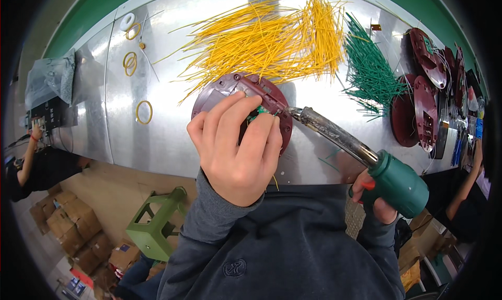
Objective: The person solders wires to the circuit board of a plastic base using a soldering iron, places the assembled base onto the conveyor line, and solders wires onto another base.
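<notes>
In the head view, the left hand (238, 148) rests on a round maroon housing (243, 109) that lies near the middle of the shiny metal tabletop (157, 132), toward its near edge; its grip is curled, fingertips pinching at a small green part inside the housing. The right hand (374, 198) has its grip clenched around the green handle of a soldering iron (355, 153), whose tip reaches the same spot in the housing. A heap of yellow wires (272, 38) lies just beyond the housing, green wires (374, 72) toward the far right corner, beside more maroon housings (423, 101). Yellow rings (144, 111) lie toward the left edge.
</notes>
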A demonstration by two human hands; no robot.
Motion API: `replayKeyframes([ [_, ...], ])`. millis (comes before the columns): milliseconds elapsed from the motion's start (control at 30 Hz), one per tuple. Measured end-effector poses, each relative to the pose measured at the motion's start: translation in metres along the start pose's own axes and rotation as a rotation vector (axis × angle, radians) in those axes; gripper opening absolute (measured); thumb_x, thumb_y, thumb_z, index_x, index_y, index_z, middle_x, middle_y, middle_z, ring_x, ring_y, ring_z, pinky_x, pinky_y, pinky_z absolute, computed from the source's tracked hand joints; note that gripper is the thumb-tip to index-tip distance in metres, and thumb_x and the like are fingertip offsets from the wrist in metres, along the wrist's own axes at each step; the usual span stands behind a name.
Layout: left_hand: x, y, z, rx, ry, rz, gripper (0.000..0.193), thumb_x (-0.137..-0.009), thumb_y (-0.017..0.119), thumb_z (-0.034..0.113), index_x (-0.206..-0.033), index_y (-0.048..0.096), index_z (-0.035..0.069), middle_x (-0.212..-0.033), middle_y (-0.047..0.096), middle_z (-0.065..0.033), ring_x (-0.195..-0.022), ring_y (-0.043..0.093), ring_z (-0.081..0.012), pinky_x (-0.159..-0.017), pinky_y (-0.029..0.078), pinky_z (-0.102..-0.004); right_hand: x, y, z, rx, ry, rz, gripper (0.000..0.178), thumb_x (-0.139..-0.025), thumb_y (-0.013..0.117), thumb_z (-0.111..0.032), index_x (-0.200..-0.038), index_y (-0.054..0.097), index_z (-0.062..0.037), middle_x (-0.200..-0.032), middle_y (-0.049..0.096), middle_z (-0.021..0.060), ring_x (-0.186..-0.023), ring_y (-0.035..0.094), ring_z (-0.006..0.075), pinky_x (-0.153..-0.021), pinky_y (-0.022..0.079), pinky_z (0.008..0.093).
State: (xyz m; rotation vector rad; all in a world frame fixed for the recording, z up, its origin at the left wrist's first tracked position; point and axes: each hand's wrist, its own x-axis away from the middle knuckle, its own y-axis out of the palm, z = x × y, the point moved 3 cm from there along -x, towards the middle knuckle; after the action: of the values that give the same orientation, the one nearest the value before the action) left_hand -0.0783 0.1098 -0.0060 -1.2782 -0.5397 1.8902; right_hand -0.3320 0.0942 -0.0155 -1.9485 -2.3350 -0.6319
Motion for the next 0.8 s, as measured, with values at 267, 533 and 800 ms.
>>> replayKeyframes([
  [267,0.000,0.000,0.000,-0.001,0.004,0.005,0.022,-0.067,0.075,0.004,-0.086,0.066,0.007,-0.100,0.064,-0.0072,-0.095,0.063,-0.0268,-0.080,0.038,-0.0401,0.000,-0.002,-0.001,0.179,-0.065,-0.178,0.028,-0.085,0.065,-0.017,-0.097,0.051,0.0040,-0.081,0.065,0.0201,-0.060,0.063,0.0202,-0.049,0.050,0.0258],
  [533,0.000,0.001,0.000,-0.004,0.009,0.001,0.022,-0.067,0.075,0.003,-0.087,0.065,0.006,-0.099,0.064,-0.0070,-0.095,0.063,-0.0273,-0.082,0.039,-0.0398,-0.003,-0.014,0.006,0.110,-0.044,-0.260,0.037,-0.090,0.063,-0.029,-0.102,0.049,0.0032,-0.083,0.065,0.0234,-0.062,0.065,0.0234,-0.049,0.052,0.0282],
  [800,0.000,0.001,0.000,-0.016,0.021,-0.012,0.021,-0.067,0.074,0.004,-0.087,0.065,0.005,-0.099,0.065,-0.0072,-0.095,0.062,-0.0271,-0.084,0.038,-0.0397,0.001,-0.013,0.008,0.065,-0.050,-0.187,0.040,-0.090,0.062,-0.034,-0.099,0.055,0.0040,-0.086,0.064,0.0254,-0.064,0.066,0.0262,-0.048,0.053,0.0293],
])
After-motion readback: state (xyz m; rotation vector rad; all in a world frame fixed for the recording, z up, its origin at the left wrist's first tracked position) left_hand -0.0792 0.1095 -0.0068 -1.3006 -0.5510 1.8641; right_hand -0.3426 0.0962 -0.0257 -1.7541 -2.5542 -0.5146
